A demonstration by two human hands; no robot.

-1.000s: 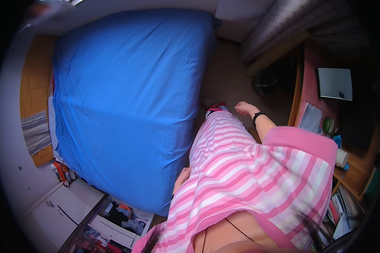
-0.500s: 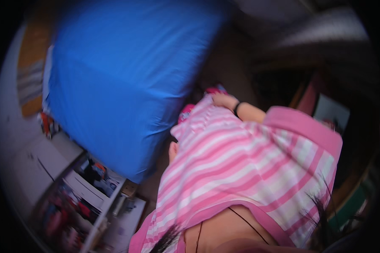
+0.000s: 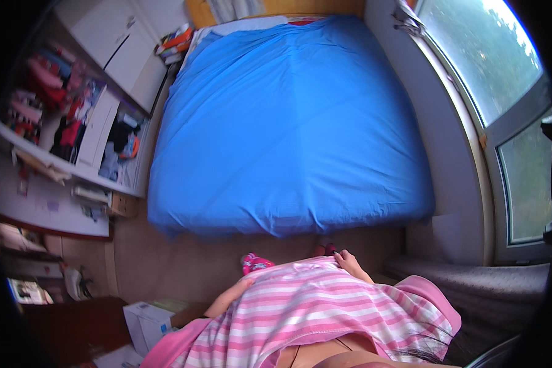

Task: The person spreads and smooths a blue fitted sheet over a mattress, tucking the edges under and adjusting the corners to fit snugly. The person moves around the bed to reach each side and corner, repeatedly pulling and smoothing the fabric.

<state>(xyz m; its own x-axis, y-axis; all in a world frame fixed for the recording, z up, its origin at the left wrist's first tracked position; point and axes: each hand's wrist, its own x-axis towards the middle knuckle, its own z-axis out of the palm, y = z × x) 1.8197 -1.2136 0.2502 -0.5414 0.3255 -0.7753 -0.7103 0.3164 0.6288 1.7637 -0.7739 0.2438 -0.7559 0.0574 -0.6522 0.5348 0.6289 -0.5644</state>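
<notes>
My right hand is at the front hem of my pink-and-white striped top, its fingers closed on the cloth at the edge. On the other side of the top, my left hand rests against the fabric; its fingertips are partly hidden by the folds, so their grip is unclear. Beyond my hands lies a bed covered by a blue sheet, smooth in the middle with creases along its near edge. Neither hand touches the sheet. A pink patterned slipper shows below the hem.
An open white wardrobe with piled clothes stands on the left. A large window and a low wall run along the right. The wooden headboard is at the far end. A white box sits near me at lower left.
My view has swung round, so the bed now lies straight ahead rather than at upper left. The window has come into sight. Both hands are still at the top.
</notes>
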